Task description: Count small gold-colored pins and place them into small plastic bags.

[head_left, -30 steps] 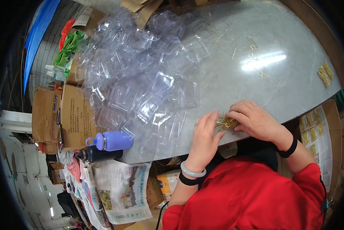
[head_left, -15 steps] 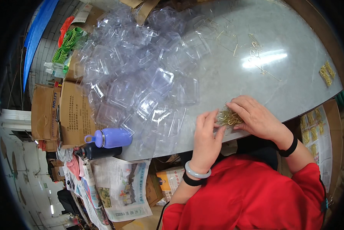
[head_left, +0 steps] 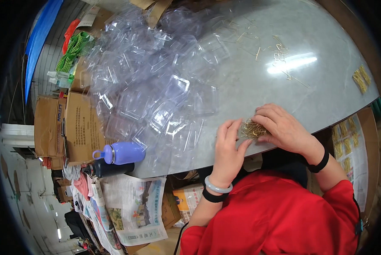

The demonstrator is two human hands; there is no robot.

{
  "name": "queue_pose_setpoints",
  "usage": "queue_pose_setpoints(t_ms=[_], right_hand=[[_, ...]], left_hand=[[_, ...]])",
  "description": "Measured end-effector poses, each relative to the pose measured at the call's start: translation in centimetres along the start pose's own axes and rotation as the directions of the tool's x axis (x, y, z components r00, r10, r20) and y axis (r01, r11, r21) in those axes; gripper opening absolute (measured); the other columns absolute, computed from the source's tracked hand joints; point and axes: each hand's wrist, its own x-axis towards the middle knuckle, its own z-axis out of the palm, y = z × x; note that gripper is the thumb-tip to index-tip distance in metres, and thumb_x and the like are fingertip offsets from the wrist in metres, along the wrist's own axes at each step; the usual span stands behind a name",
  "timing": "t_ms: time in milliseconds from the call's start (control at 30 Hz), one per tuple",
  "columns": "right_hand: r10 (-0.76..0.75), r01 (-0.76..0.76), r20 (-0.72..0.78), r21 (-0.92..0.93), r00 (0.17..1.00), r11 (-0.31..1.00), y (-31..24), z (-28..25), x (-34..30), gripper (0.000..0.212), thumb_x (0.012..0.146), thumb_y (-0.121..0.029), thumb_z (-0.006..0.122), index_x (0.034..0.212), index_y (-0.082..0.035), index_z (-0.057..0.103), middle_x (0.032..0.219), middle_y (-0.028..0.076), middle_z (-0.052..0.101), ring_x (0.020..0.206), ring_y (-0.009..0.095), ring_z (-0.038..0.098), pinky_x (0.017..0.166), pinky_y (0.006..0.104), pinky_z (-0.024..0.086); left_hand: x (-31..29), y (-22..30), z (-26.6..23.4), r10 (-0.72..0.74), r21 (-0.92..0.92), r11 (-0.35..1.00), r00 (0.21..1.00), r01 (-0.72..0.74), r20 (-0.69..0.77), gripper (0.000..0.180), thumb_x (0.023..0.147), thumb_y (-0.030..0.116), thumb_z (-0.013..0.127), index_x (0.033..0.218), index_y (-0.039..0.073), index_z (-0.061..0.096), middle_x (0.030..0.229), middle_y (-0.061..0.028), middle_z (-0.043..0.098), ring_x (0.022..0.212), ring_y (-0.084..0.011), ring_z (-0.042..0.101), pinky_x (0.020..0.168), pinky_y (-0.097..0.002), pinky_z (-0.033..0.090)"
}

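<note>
Tangled bundle of thin, shiny gold wire hooks (head_left: pixel 253 129) sits at the near edge of the smooth grey desk (head_left: pixel 241 93). Glossy clear plastic trays (head_left: pixel 169 87), thin-walled, rectangular, pile up to the left. Loose bent wires (head_left: pixel 279 55) lie farther back. Right hand (head_left: pixel 284 128) curls round the bundle's right side, grasping it. Left hand (head_left: pixel 228 146) half-open, fingertips at its left side; can't tell if it grips.

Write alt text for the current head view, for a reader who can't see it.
A person in a red shirt holds a bunch of gold wire hooks between the left hand and right hand at the near edge of a grey table. Clear plastic trays are heaped to the left, near a purple bottle; loose hooks lie farther back.
</note>
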Motion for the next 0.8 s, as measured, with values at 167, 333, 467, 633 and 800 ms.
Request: queue_pose_setpoints(t_ms=[167,333,467,633,800], right_hand=[[0.013,-0.011,-0.063,0.038,0.998,0.999,-0.6,-1.0,0.3,0.069,0.068,-0.029,0.085,0.124,-0.002,0.055,0.123,0.013,0.057,0.124,0.034,0.052,0.113,0.0488,0.037],[-0.018,0.017,-0.048,-0.034,0.999,0.999,-0.2,-0.2,0.4,0.060,0.073,-0.022,0.082,0.123,-0.002,0.056,0.123,0.013,0.057,0.124,0.035,0.052,0.111,0.0468,0.040],[-0.008,0.008,-0.076,-0.006,0.997,1.000,-0.3,-0.2,0.3,0.059,0.073,-0.021,0.082,0.122,-0.003,0.056,0.123,0.013,0.057,0.123,0.035,0.052,0.108,0.0452,0.042],[0.028,-0.026,-0.057,0.038,0.998,0.999,-0.4,-0.7,0.2,0.067,0.070,-0.028,0.085,0.124,-0.003,0.054,0.125,0.014,0.056,0.123,0.036,0.052,0.106,0.0455,0.043],[0.026,-0.016,-0.081,0.122,0.996,0.992,-0.2,-0.6,0.2,0.071,0.069,-0.028,0.085,0.127,-0.003,0.053,0.126,0.014,0.055,0.123,0.036,0.051,0.104,0.0454,0.043]], left_hand=[[-0.2,0.2,-1.2,0.116,0.372,0.921,0.993,-0.117,0.026,0.050,0.079,-0.003,0.076,0.126,0.000,0.060,0.114,-0.0186,0.058,0.101,-0.0317,0.061,0.083,-0.0391,0.052],[-0.3,0.6,0.2,-0.067,0.083,0.995,0.990,0.057,0.125,0.037,0.081,-0.006,0.073,0.115,-0.003,0.059,0.109,-0.0174,0.059,0.097,-0.0301,0.063,0.074,-0.0368,0.054],[-0.8,0.4,1.2,-0.222,-0.541,0.796,0.962,0.272,0.157,0.038,0.083,-0.005,0.072,0.117,-0.003,0.058,0.108,-0.0174,0.058,0.096,-0.0296,0.063,0.071,-0.0350,0.054],[-0.3,-0.5,-0.1,0.113,0.118,0.986,0.992,-0.119,0.055,0.043,0.083,-0.003,0.073,0.122,-0.003,0.055,0.118,-0.0194,0.056,0.102,-0.0353,0.061,0.079,-0.0359,0.054],[0.7,-0.4,-0.1,0.117,0.261,0.957,0.992,-0.122,0.038,0.049,0.082,-0.002,0.074,0.129,-0.002,0.057,0.118,-0.0185,0.057,0.102,-0.0343,0.061,0.079,-0.0367,0.054]])
